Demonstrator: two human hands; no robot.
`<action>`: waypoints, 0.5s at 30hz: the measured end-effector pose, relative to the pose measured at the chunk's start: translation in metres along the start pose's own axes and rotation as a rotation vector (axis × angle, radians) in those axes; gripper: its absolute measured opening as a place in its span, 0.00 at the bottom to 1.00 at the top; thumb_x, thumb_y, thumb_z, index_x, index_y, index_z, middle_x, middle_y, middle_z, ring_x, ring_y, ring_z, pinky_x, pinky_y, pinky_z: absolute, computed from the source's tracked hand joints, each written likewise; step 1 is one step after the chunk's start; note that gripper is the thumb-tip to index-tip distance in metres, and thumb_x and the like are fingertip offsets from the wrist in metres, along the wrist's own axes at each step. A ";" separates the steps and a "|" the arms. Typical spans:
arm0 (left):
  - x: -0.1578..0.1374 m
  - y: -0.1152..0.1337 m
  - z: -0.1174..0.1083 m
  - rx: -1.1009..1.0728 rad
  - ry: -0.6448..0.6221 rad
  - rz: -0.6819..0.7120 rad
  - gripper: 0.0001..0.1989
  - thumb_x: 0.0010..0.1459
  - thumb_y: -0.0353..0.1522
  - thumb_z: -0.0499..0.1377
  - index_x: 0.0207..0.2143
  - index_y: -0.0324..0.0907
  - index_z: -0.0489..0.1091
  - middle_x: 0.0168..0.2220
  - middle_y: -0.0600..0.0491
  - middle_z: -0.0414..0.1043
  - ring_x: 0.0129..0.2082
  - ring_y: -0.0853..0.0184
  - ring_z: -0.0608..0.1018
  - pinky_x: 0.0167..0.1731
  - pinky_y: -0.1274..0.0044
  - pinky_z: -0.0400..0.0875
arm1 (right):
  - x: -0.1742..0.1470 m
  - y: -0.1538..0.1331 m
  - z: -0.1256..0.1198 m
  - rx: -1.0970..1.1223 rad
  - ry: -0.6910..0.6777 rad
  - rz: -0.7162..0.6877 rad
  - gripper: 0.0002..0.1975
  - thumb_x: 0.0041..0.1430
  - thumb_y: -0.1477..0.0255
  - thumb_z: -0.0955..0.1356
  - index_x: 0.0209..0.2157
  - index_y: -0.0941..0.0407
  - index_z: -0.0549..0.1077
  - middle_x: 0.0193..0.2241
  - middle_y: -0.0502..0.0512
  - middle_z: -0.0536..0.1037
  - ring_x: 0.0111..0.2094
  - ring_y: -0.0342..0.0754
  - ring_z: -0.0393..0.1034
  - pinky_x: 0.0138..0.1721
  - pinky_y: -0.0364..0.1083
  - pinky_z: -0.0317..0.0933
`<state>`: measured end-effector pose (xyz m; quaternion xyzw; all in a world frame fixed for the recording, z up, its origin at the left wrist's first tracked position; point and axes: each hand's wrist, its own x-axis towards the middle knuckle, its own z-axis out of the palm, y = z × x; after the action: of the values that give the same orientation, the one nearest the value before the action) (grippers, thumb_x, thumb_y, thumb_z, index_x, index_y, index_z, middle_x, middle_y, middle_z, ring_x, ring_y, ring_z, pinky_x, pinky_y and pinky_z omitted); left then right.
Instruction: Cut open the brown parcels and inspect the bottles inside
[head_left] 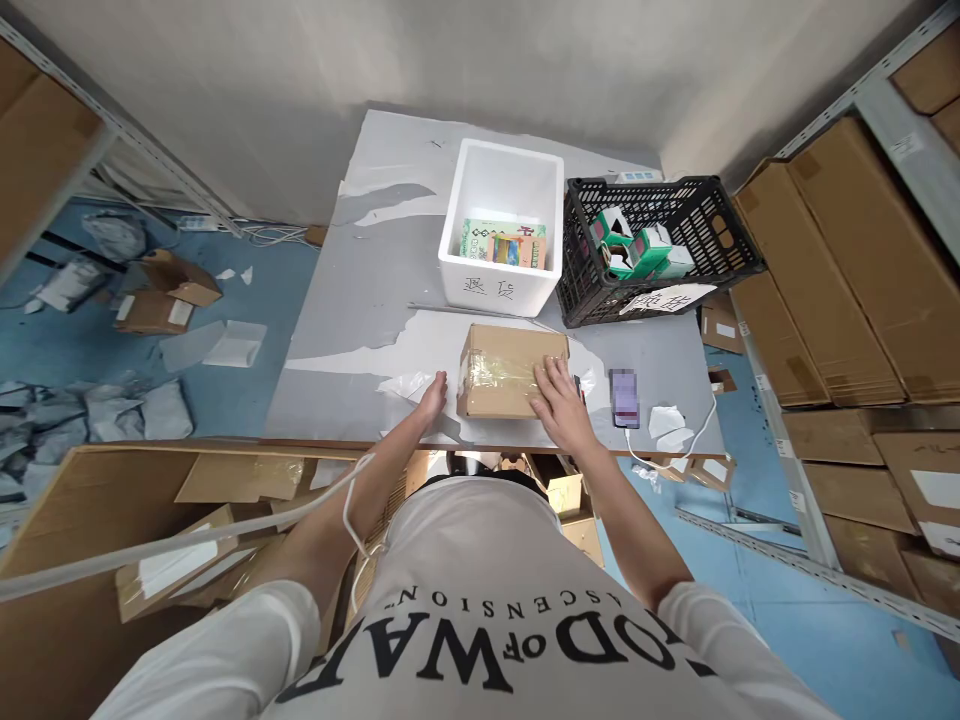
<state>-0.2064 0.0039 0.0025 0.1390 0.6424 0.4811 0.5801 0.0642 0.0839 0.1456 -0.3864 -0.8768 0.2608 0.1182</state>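
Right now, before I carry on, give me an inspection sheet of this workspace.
Surface: grey table, patchy white areas.
Job's things: taped cardboard box, closed.
Clutter: plastic scrap, paper scraps, phone; white bin and black crate behind, both holding packs.
Grips: left grip open beside the box, apparently not touching; right grip open on its right end.
Cables: white cable from phone, at front edge; white cord across left forearm.
Surroundings: stacked cartons right; grey packages on left floor.
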 end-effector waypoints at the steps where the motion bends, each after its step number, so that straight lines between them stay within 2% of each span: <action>1: 0.004 -0.004 0.001 -0.009 0.013 -0.051 0.35 0.63 0.55 0.41 0.64 0.45 0.56 0.69 0.45 0.50 0.69 0.57 0.54 0.63 0.64 0.56 | -0.003 0.010 -0.003 0.026 0.021 -0.015 0.30 0.68 0.57 0.57 0.68 0.50 0.51 0.70 0.54 0.47 0.71 0.55 0.33 0.67 0.62 0.43; 5: 0.010 -0.014 0.020 -0.079 -0.017 -0.177 0.34 0.64 0.54 0.40 0.58 0.42 0.64 0.62 0.41 0.64 0.61 0.56 0.68 0.56 0.65 0.66 | -0.017 0.044 -0.015 0.108 0.088 -0.041 0.30 0.68 0.57 0.55 0.68 0.50 0.51 0.70 0.52 0.46 0.71 0.52 0.33 0.69 0.60 0.39; 9: -0.002 -0.008 0.039 -0.248 -0.055 -0.184 0.33 0.66 0.51 0.37 0.53 0.40 0.68 0.52 0.44 0.75 0.51 0.58 0.77 0.49 0.68 0.72 | -0.023 0.062 -0.022 0.159 0.089 -0.024 0.30 0.68 0.55 0.56 0.68 0.50 0.52 0.70 0.50 0.46 0.71 0.51 0.33 0.69 0.58 0.36; 12: -0.016 0.006 0.033 -0.284 -0.012 -0.125 0.31 0.67 0.51 0.38 0.52 0.40 0.69 0.49 0.45 0.77 0.47 0.60 0.79 0.44 0.72 0.74 | -0.020 0.072 -0.020 0.242 0.057 0.016 0.32 0.66 0.52 0.56 0.67 0.49 0.52 0.70 0.50 0.47 0.71 0.51 0.33 0.69 0.59 0.35; 15: -0.031 0.024 0.014 -0.271 0.057 -0.003 0.31 0.66 0.51 0.41 0.51 0.40 0.71 0.49 0.45 0.77 0.47 0.62 0.79 0.41 0.75 0.74 | -0.011 0.080 -0.009 0.381 0.042 0.097 0.35 0.64 0.48 0.57 0.67 0.49 0.54 0.69 0.51 0.48 0.71 0.53 0.36 0.69 0.60 0.32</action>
<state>-0.1943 -0.0010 0.0421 0.0445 0.5879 0.5664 0.5758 0.1247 0.1239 0.1094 -0.4044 -0.7891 0.4193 0.1949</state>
